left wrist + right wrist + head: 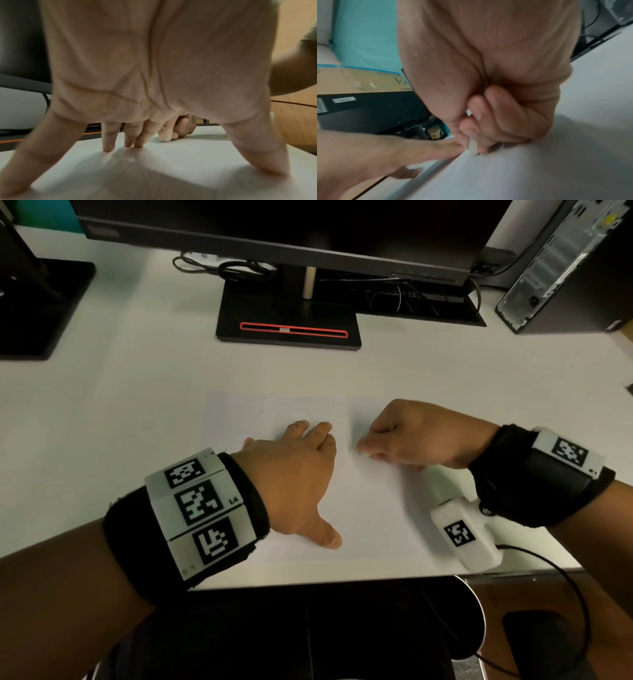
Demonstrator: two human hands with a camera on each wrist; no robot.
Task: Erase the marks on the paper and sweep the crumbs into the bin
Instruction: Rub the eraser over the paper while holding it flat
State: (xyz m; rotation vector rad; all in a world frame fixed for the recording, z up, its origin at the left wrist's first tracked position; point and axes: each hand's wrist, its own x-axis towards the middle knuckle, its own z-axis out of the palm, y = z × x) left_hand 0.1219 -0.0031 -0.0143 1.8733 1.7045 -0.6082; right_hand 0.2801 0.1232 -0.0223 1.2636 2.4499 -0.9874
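Paper [370,508] flat on the white worktop [137,392], close to the near edge, roughly in the middle. Pinned down by the left hand [294,474], fingers straight and spread, tips and thumb pressing on the sheet, palm arched up off it in the left wrist view. Gripping nothing, just pressing.

Right hand [421,436] just beside it, toward the right side of the sheet, fingers curled tight around a small white eraser [472,147]. Eraser tip poking out below the fingertips and touching the paper. Same eraser visible past the left fingers in the left wrist view [164,138].

Faint pencil lines [137,171] on the sheet under the left palm, too pale to make out any shape. A few tiny dark specks on the paper near the thumb; can't tell if crumbs or marks.

Bin [472,621] with a black liner down below the near edge. Monitor stand [291,316] toward the far edge, computer tower [565,268] at the far right corner.
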